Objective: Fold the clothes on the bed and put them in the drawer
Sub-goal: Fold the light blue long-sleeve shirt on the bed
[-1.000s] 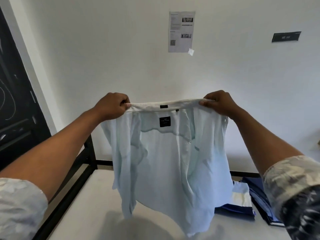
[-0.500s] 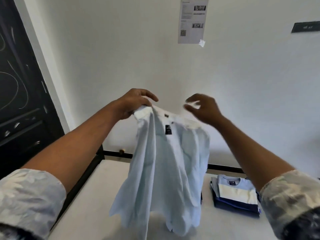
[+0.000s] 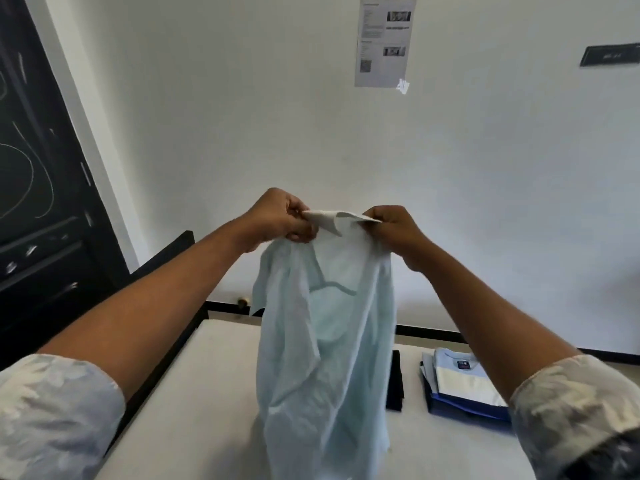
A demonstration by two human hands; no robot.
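White bed [image 3: 214, 393] below; our left hand [image 3: 277, 216], right hand [image 3: 394, 226] regrip shirt [image 3: 325, 341], grips clamped on collar [image 3: 334, 220], closer together; folding next.

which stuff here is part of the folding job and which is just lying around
Job: pale blue shirt, gripped at its collar by left hand and right hand; folded stack; black folded garment; bed.
Just there: paper sheet on wall; dark plaque; black door.

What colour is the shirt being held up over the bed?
The shirt is pale light blue, its collar whiter, seen in the head view.
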